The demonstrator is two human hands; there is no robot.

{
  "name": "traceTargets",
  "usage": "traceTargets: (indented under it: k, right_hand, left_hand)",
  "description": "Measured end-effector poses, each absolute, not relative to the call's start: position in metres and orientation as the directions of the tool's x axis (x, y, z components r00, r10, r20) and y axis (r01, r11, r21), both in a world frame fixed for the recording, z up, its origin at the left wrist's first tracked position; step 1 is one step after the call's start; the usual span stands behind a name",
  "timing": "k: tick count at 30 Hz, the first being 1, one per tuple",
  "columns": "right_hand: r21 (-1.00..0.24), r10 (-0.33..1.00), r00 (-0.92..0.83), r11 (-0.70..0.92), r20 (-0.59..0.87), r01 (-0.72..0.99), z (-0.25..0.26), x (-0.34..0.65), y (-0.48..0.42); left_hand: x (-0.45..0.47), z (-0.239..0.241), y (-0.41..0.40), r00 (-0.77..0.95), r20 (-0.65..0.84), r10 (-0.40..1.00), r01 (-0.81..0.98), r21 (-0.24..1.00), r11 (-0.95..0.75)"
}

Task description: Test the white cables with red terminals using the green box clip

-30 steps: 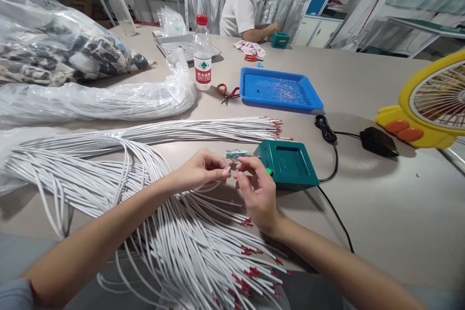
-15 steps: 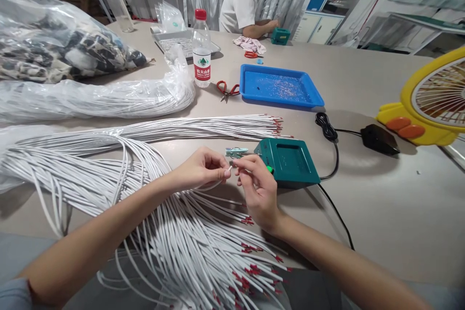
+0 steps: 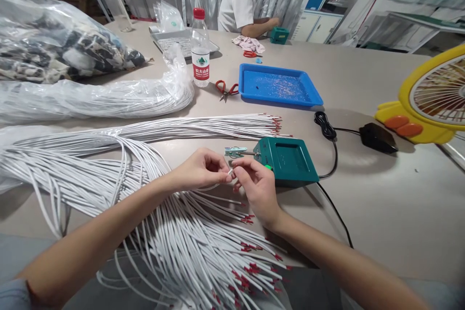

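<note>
My left hand (image 3: 205, 170) pinches a white cable (image 3: 231, 171) close to its end between thumb and fingers. From the other side my right hand (image 3: 258, 191) closes thumb and forefinger at the tip of that same cable; its very end is hidden by the fingertips. Just beyond the right hand sits a green box-shaped machine (image 3: 296, 159) with a shallow recess on top. A light-blue clip (image 3: 235, 151) juts from its left side. Under and in front of my arms spreads a loose bundle of white cables (image 3: 196, 242) with red ends.
A straighter row of white cables (image 3: 203, 127) lies behind my hands. Beyond it are red-handled cutters (image 3: 225, 89), a blue tray (image 3: 250, 94) holding small scraps, and a water bottle (image 3: 200, 51). A black pedal (image 3: 378, 138) and yellow fan (image 3: 409, 92) stand right. A co-worker (image 3: 240, 2) sits opposite.
My right hand's thumb and forefinger have moved left and closed onto the cable tip, where they were slightly apart from it before. My left hand has hardly moved.
</note>
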State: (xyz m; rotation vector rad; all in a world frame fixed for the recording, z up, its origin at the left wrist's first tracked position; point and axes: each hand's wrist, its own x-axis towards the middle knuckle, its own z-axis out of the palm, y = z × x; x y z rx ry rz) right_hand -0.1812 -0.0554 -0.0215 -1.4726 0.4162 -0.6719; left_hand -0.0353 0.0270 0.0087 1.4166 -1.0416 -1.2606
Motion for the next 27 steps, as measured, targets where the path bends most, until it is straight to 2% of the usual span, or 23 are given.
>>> traceTargets:
  k: [7,15,22,27]
  right_hand:
    - [-0.991,-0.649,0.749,-0.09,0.131,0.095,-0.015,-0.18,-0.057]
    - [-0.984,-0.642,0.747,-0.09,0.173,0.151,-0.024,-0.183,-0.058]
    - [-0.951,-0.58,0.762,-0.261,0.289,0.162,-0.019,-0.179,-0.059]
    - [-0.948,-0.552,0.777,-0.257,0.302,0.187,-0.021,-0.179,-0.061]
  left_hand:
    - [-0.034,0.004,0.028,0.118,-0.208,-0.971,-0.011,0.977,-0.211]
    - [-0.032,0.004,0.028,0.162,-0.173,-0.971,-0.003,0.984,-0.176]
    - [-0.032,-0.002,0.028,0.049,-0.154,-0.987,0.005,0.988,-0.154]
    - [-0.03,0.0,0.029,-0.053,-0.121,-0.991,-0.072,0.991,-0.117]
